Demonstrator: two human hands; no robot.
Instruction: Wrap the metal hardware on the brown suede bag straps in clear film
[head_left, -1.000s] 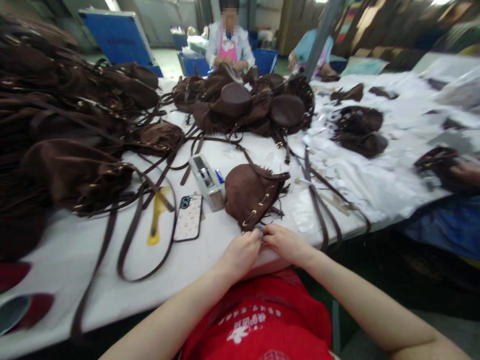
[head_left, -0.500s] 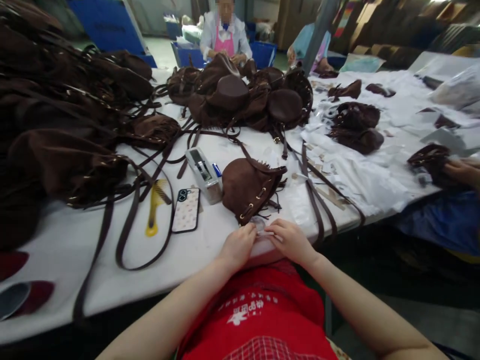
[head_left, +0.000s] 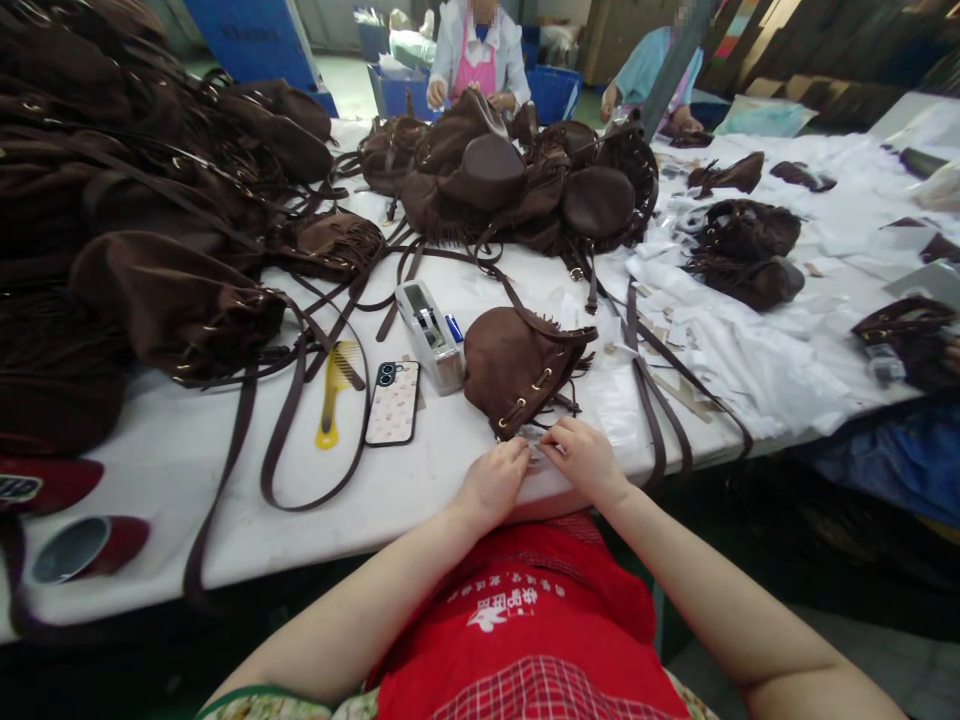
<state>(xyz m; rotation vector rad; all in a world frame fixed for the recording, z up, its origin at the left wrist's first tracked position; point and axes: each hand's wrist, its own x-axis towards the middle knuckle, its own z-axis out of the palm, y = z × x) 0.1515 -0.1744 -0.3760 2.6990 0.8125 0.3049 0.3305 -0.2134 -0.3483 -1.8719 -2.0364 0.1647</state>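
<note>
Bag [head_left: 506, 365] lies on the table [head_left: 442, 440] just beyond the left hand [head_left: 496, 482] and right hand [head_left: 583, 455], which I see pinching a clear piece [head_left: 533, 435] (indistinct from here).

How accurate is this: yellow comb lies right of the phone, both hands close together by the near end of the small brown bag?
One error: the yellow comb lies left of the phone, per the head view. Left hand and right hand are close together by the small brown bag's near end, as stated.
</note>
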